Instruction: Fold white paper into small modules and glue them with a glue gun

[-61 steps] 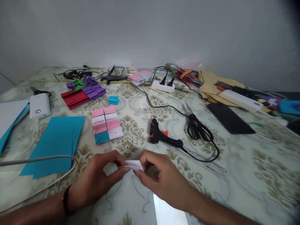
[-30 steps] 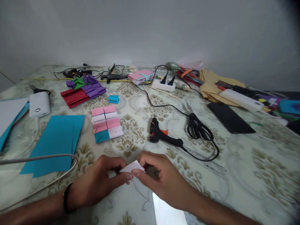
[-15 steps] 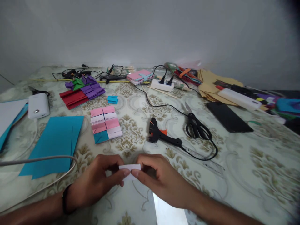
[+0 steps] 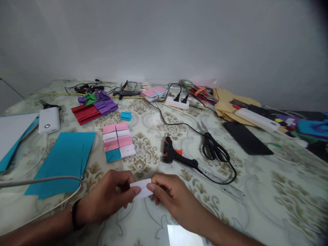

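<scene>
A small folded piece of white paper (image 4: 142, 188) is pinched between both hands, low in the middle of the view. My left hand (image 4: 110, 193) grips its left end between thumb and fingers, and my right hand (image 4: 170, 196) does the same at the right end. A crease line runs across the paper's face. Just beyond the hands lies a block of folded pink, white and blue papers (image 4: 118, 141). Below my right forearm rests a white sheet (image 4: 183, 235), partly cut off by the frame's edge.
Blue sheets (image 4: 60, 160) lie left, beside a white power bank (image 4: 49, 120) and its cable. A hot glue gun (image 4: 176, 155), scissors (image 4: 214, 147) and a black phone (image 4: 247, 138) lie right. Folded red paper (image 4: 85, 113), a small blue piece (image 4: 125, 116) and a power strip (image 4: 176, 102) sit farther back.
The paper has tilted, its right end now higher, and more of its face shows. Both hands still grip it. The whole scene sits slightly lower in view.
</scene>
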`<state>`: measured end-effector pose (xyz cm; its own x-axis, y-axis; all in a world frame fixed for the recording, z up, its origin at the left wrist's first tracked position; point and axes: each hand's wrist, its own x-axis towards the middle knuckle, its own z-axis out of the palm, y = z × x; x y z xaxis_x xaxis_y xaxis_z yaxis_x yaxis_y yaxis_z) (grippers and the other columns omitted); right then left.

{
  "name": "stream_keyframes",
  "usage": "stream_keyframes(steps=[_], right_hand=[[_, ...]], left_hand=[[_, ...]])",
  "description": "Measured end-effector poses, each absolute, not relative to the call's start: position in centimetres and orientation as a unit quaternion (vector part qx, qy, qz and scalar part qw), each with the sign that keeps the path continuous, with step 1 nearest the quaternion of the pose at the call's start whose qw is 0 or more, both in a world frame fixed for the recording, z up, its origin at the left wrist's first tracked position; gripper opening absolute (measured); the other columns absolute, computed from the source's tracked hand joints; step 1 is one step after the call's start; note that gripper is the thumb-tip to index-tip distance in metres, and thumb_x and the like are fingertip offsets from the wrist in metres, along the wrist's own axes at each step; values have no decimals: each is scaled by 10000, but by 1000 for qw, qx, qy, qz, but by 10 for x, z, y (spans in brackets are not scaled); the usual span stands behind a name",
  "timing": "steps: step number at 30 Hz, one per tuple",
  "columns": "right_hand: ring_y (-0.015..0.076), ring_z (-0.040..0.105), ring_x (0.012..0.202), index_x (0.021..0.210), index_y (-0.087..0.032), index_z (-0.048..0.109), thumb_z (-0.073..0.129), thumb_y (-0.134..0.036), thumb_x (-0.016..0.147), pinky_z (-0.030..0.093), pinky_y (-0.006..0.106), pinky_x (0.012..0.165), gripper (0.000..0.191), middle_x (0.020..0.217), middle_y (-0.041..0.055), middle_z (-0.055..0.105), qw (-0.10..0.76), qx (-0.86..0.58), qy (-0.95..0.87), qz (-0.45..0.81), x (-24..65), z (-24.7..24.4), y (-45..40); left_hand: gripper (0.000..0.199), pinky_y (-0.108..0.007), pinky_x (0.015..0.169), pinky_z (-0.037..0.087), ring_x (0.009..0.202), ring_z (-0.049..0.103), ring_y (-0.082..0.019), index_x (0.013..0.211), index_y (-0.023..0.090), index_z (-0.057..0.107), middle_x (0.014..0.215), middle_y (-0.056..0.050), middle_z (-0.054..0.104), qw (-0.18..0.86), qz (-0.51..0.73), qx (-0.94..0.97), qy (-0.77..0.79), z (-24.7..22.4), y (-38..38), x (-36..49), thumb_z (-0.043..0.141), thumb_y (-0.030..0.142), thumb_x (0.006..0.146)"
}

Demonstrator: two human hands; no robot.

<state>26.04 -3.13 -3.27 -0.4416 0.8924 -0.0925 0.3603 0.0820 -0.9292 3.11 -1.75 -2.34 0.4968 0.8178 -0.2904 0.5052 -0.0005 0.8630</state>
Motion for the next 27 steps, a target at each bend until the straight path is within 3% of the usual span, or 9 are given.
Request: stream_keyframes(steps=[6,9,12,14,16,18,20,23,27], right_hand=[[154,502,662,716,-226,420,490,-238,1063,358,275,652,354,684,-32,494,248,-447,-750,419,261,-31,-31],[157,525,676,721,-222,449,510,-222,1069,367,278,656,352,702,-27,529,213,-438,-773,407,265,-34,-27],[150,568,690,699,-204,520,615,-314,1063,388,266,652,392,730,-20,588,188,-417,-780,427,270,-39,-22],[143,576,664,658,-195,539,677,-387,1038,393,252,617,448,713,-21,597,190,-418,-779,426,273,-41,-17],[151,600,670,652,-197,555,657,-378,1048,428,253,625,448,711,-14,605,203,-427,-791,389,280,-41,-11],[191,658,772,757,-206,630,580,-295,1075,500,296,730,334,798,18,656,227,-459,-803,306,292,-39,-2],[265,695,955,999,-204,690,632,-258,1029,546,388,876,85,991,81,717,250,-538,-780,200,308,-38,9],[390,684,1112,1182,-139,680,821,-286,877,541,532,996,366,1162,182,712,203,-637,-737,99,333,-42,26],[364,741,1074,1202,-144,708,790,-230,878,580,495,965,344,1171,173,731,122,-653,-735,136,347,-49,36]], left_hand=[[406,-269,512,302,559,437,-126,659,207,505,577,44,513,468,119,755,444,-26,-19,31,570,433,991],[326,-257,544,396,599,513,-136,754,208,580,661,27,587,452,164,780,402,-29,-16,26,582,408,1011],[147,-311,844,578,944,687,-207,1080,224,640,1041,-62,734,339,288,806,390,-31,4,12,585,354,1039],[211,-390,998,565,1134,678,-251,1247,243,599,1199,-92,718,163,344,807,451,-34,24,-1,550,300,1050],[284,-537,1194,436,1388,562,-328,1313,233,594,1418,-143,637,115,349,796,482,-39,45,-13,550,251,1033],[402,-600,1223,402,1504,472,-377,1426,222,559,1595,-178,518,63,294,804,512,-46,60,-24,533,270,1028],[494,-611,1249,379,1553,430,-386,1512,211,511,1665,-186,464,57,234,816,526,-53,68,-30,527,294,1025],[606,-638,1260,356,1573,402,-412,1566,168,470,1687,-223,442,63,190,821,535,-62,70,-34,592,347,1000],[619,-660,1222,384,1539,439,-431,1550,158,504,1637,-240,504,58,183,814,548,-67,69,-34,629,394,992]])
